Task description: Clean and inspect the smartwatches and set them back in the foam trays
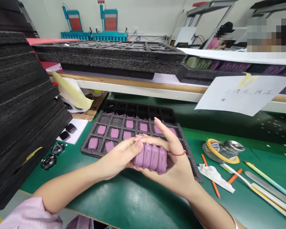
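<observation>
My right hand (175, 159) cradles a row of several purple cases (152, 157) stacked side by side, fingers curled up behind them. My left hand (120, 156) grips the left end of the same row, thumb on top. Both hands hover just in front of a black foam tray (98, 121) whose pockets hold several more purple cases (114, 133). A red thread circles my right wrist.
A tall stack of black foam trays (19, 105) fills the left. A tape roll with a metal dish (222, 149), orange and green sticks (267, 179) and a white wipe (215, 176) lie right. A shelf with foam trays (109, 55) and a paper sheet (243, 93) hangs ahead.
</observation>
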Demonstrator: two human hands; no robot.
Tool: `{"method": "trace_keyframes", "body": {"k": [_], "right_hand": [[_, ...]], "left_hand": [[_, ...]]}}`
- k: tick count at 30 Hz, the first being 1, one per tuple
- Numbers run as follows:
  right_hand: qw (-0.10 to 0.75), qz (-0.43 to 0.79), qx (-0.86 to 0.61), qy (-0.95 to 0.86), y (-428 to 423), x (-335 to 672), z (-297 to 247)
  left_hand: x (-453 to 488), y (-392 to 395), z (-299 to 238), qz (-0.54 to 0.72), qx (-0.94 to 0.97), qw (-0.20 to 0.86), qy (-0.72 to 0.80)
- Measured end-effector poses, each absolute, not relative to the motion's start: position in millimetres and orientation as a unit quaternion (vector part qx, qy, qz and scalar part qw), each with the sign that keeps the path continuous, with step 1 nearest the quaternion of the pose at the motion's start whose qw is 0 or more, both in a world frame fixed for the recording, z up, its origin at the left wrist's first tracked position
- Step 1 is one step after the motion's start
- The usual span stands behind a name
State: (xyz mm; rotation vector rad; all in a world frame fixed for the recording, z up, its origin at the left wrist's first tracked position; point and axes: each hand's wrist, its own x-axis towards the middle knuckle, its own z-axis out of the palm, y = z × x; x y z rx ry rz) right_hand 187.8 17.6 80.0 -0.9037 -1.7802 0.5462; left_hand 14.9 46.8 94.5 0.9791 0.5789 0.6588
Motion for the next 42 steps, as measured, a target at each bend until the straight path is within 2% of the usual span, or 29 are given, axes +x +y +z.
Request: {"method": "trace_keyframes", "body": {"k": [4, 9, 20, 27, 31, 34, 37, 40, 42], "right_hand": [[0.506, 0.247, -0.371, -0.738, 13.6, 188.1, 83.1], [0.498, 0.259, -0.366, -0.743, 13.7, 189.6, 82.1], [0.509, 0.238, -0.343, -0.752, 14.2, 188.3, 81.9], [0.483, 0.141, -0.317, -0.804, 19.2, 185.8, 75.7], [0.434, 0.134, -0.305, -0.837, 13.4, 189.5, 83.8], [0.463, 0.19, -0.314, -0.807, 11.8, 197.2, 89.6], [0.507, 0.323, -0.36, -0.713, 18.4, 205.3, 86.6], [0.448, 0.523, -0.356, -0.632, 26.4, 206.6, 80.5], [0.413, 0.573, -0.353, -0.614, 27.6, 202.1, 79.4]], "left_hand": [[12.0, 46.5, 103.9, 0.283, 0.537, 0.767, 0.207], [10.5, 46.1, 111.1, 0.268, 0.598, 0.717, 0.238], [5.5, 50.8, 107.1, 0.231, 0.601, 0.727, 0.238], [13.2, 50.9, 100.5, 0.305, 0.631, 0.677, 0.225], [14.6, 43.2, 100.1, 0.331, 0.646, 0.622, 0.292], [11.6, 37.7, 101.6, 0.362, 0.689, 0.544, 0.314], [9.7, 35.2, 101.5, 0.375, 0.729, 0.487, 0.3], [11.1, 36.3, 98.6, 0.391, 0.749, 0.458, 0.276], [12.9, 38.2, 95.1, 0.406, 0.764, 0.44, 0.242]]}}
